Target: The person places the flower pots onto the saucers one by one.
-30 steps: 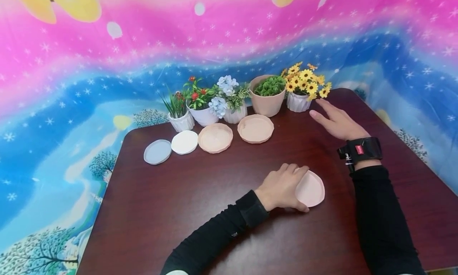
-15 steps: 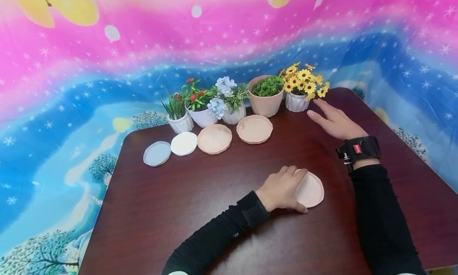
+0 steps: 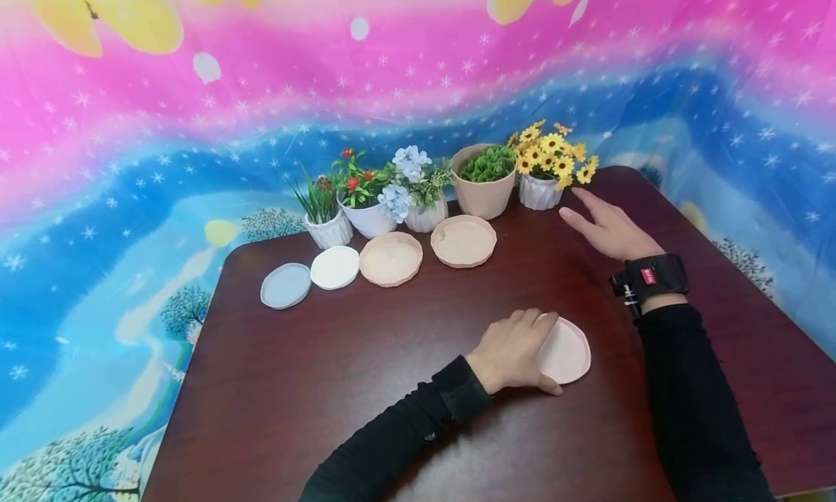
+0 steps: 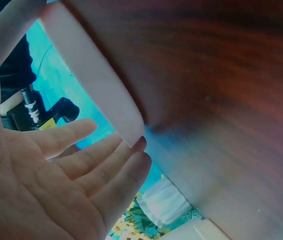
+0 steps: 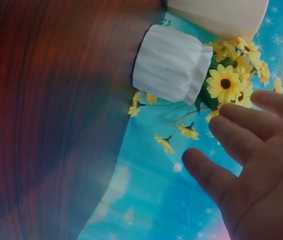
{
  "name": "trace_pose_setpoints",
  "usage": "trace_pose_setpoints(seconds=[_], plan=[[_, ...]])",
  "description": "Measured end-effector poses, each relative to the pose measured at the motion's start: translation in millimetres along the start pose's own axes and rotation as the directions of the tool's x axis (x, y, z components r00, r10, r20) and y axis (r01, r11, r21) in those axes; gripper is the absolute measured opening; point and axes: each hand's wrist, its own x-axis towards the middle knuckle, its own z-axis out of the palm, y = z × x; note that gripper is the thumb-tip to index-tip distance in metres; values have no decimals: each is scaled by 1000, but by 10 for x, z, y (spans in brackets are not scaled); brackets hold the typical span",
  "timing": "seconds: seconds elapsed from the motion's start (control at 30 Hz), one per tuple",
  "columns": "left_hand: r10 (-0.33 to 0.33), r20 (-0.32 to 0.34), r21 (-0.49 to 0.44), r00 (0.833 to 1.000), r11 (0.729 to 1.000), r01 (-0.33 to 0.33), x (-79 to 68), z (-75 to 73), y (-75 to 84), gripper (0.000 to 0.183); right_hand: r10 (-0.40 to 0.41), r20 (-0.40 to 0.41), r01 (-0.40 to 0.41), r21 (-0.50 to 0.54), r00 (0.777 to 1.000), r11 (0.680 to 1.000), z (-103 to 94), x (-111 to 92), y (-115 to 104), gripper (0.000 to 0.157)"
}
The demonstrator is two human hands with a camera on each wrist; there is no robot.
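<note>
A pale pink saucer lies on the brown table, right of the middle. My left hand holds it by its left side, thumb at the near edge and fingers at the far edge. In the left wrist view the saucer appears edge-on, spanned between thumb and fingertips. My right hand hovers with extended fingers just right of a white ribbed pot of yellow flowers. The right wrist view has the fingers in front of the flowers, with nothing in their grasp.
Along the back edge stand a beige pot with a green plant and several white flowerpots. Before them lie two beige saucers, a white saucer and a grey one. A printed cloth hangs behind the table.
The head view has tilted slightly, so the whole scene sits a little lower. Both hands, the pink saucer and the pots keep their places.
</note>
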Motion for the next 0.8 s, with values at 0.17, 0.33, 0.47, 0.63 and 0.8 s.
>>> trace_pose_setpoints(seconds=[0.17, 0.33, 0.47, 0.63, 0.8], plan=[[2, 8, 17, 1000, 1000, -2, 7, -30, 39, 118, 17, -49, -18, -9, 999, 1000, -8, -6, 9, 90], [-5, 43, 34, 999, 999, 3, -47, -140, 29, 123, 49, -38, -49, -11, 998, 999, 76, 36, 31, 98], [-24, 41, 28, 999, 999, 23, -95, -245, -34, 116, 64, 10, -64, -32, 998, 997, 122, 199, 92, 103], [-30, 26, 38, 999, 999, 29, -124, -313, -104, 109, 97, 53, -95, -42, 994, 995, 105, 477, 223, 105], [-18, 24, 43, 1000, 999, 17, -166, -284, -115, 104, 172, 51, -171, -11, 984, 985, 98, 686, 326, 110]])
